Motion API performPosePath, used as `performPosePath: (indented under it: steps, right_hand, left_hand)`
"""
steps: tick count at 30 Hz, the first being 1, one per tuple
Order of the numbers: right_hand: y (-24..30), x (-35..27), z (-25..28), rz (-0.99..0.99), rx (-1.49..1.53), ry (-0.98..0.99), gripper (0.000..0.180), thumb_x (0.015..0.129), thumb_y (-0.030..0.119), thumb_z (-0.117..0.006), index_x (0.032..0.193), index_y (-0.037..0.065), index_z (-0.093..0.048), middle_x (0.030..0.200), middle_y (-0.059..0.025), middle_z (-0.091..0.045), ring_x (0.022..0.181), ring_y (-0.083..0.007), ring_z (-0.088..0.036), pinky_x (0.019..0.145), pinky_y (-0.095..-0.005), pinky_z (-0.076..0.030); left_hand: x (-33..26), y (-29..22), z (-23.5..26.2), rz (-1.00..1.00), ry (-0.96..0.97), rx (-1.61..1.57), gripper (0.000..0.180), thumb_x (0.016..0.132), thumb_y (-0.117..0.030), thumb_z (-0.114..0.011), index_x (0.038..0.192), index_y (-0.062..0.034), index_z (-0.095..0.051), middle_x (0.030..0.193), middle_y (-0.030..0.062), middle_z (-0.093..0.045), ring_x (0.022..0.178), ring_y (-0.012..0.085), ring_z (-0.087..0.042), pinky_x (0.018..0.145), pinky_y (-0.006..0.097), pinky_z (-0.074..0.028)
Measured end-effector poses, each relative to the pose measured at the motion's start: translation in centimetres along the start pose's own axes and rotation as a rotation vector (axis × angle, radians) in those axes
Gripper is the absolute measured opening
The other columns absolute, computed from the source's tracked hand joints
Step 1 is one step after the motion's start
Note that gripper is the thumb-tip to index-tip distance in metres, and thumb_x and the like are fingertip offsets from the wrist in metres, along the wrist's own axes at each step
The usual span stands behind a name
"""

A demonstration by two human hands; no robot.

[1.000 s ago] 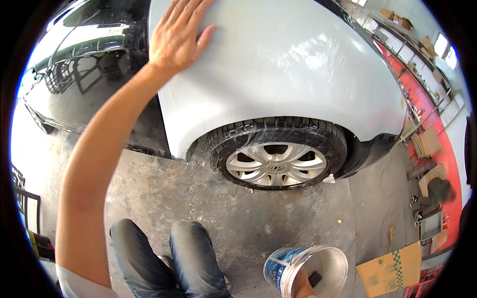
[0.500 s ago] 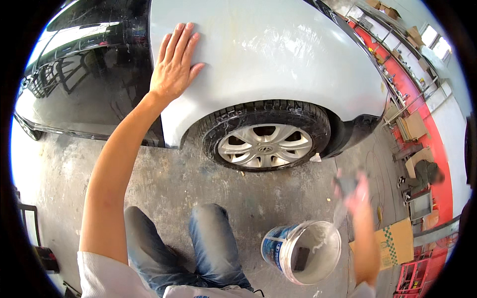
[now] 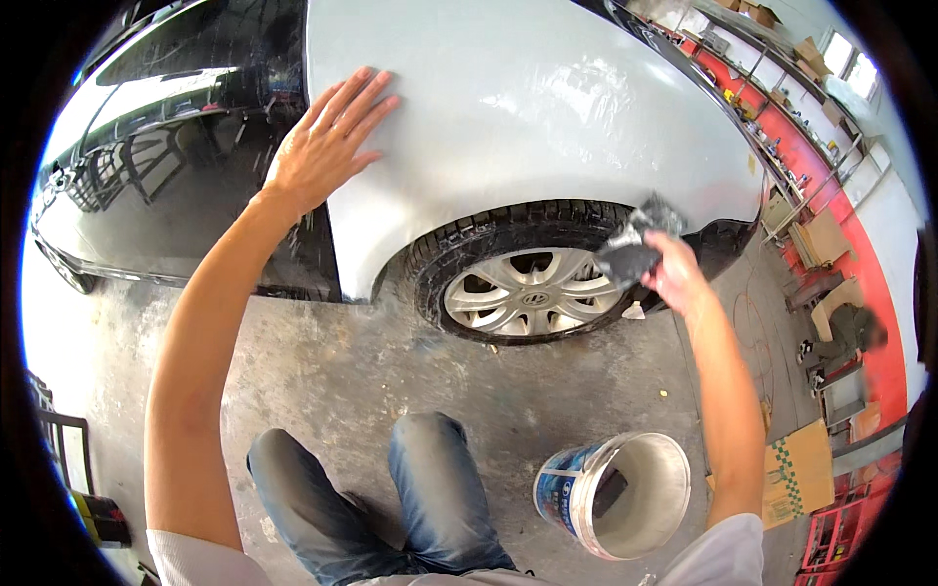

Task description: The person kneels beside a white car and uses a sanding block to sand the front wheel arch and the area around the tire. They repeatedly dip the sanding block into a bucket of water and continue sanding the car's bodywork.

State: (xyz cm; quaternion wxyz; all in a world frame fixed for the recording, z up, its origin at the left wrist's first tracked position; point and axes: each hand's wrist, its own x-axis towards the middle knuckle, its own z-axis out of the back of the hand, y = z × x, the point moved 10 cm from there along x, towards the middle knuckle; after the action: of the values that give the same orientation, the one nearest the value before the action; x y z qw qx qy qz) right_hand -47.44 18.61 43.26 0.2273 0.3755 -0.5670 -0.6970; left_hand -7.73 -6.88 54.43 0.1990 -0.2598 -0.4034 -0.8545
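Observation:
A silver-grey car fender [image 3: 469,127] with wet, shiny streaks fills the upper middle. My left hand [image 3: 332,137] lies on it with fingers outstretched, near the seam with the black door [image 3: 195,186]. My right hand [image 3: 674,273] grips a wet, dark grey sanding pad [image 3: 635,249], flat and limp-looking at its upper end. This pad is in front of the right side of the tire [image 3: 459,239], just below the wheel arch. Below stands a bucket [image 3: 642,498] with a blue printed side; a dark block [image 3: 610,493] rests inside it.
The wheel rim [image 3: 532,293] faces me above the stained concrete floor [image 3: 342,361]. My knees [image 3: 430,449] are left of the bucket. Flattened cardboard [image 3: 796,474] lies at right. Beyond are a person [image 3: 850,332] and cluttered shelves [image 3: 782,127] along a red-and-white wall.
My right hand has risen from above the bucket to the wheel arch with the dripping sanding pad. My left hand has shifted slightly left and down on the fender. The view has shifted slightly.

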Motion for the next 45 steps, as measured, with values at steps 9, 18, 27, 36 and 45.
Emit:
performPosePath:
  steps: [9, 18, 27, 36, 45]
  right_hand:
    - [2.6, -4.9, 3.0, 0.522, -0.345, -0.247, 0.023, 0.086, 0.006, -0.076, 0.107, 0.006, -0.066, 0.099, -0.0008, -0.072, 0.092, -0.0129, -0.065, 0.078, -0.0293, -0.051]
    - [19.6, -6.5, -13.6, 1.546, -1.22, -0.383, 0.072, 0.08, -0.001, -0.065, 0.15, 0.001, -0.045, 0.159, -0.0229, -0.041, 0.147, -0.0396, -0.039, 0.121, -0.0511, -0.034]
    - [24.8, -4.7, -29.6, 1.659, -1.192, -0.246, 0.098, 0.079, 0.03, -0.081, 0.157, -0.002, -0.032, 0.164, -0.0242, -0.031, 0.154, -0.0389, -0.028, 0.128, -0.047, -0.023]
    - [23.7, -4.7, -21.6, 1.629, -1.365, -0.148, 0.109, 0.072, 0.035, -0.083, 0.159, -0.002, -0.028, 0.167, -0.0204, -0.028, 0.156, -0.0344, -0.024, 0.128, -0.0466, -0.024]
    - [28.3, -6.1, -39.1, 1.957, -1.221, -0.044, 0.075, 0.087, 0.023, -0.07, 0.152, -0.002, -0.043, 0.16, -0.0196, -0.041, 0.151, -0.0337, -0.035, 0.125, -0.0456, -0.029]
  left_hand:
    - [10.1, 6.2, 3.5, 0.161, -0.289, -0.116, 0.07, 0.105, -0.042, -0.051, 0.16, -0.0073, -0.028, 0.168, 0.016, -0.025, 0.157, 0.0311, -0.02, 0.13, 0.045, -0.015]
    - [11.1, 8.3, 5.1, -0.1, -0.149, -0.179, 0.078, 0.096, -0.043, -0.054, 0.158, -0.0017, -0.031, 0.163, 0.0182, -0.035, 0.153, 0.036, -0.029, 0.128, 0.049, -0.021]
    - [9.9, 9.4, 4.7, 0.045, -0.239, -0.22, 0.076, 0.098, -0.044, -0.053, 0.155, 0.0021, -0.036, 0.162, 0.0215, -0.037, 0.15, 0.0405, -0.034, 0.124, 0.051, -0.026]
    - [6.7, 10.0, 4.4, 0.231, -0.277, -0.225, 0.073, 0.1, -0.038, -0.054, 0.156, 0.0029, -0.033, 0.162, 0.0236, -0.034, 0.153, 0.0404, -0.029, 0.125, 0.052, -0.024]
    - [4.9, 10.1, 3.4, 0.255, -0.264, -0.296, 0.076, 0.097, -0.037, -0.058, 0.157, 0.0017, -0.032, 0.164, 0.021, -0.032, 0.154, 0.0369, -0.026, 0.127, 0.049, -0.02]
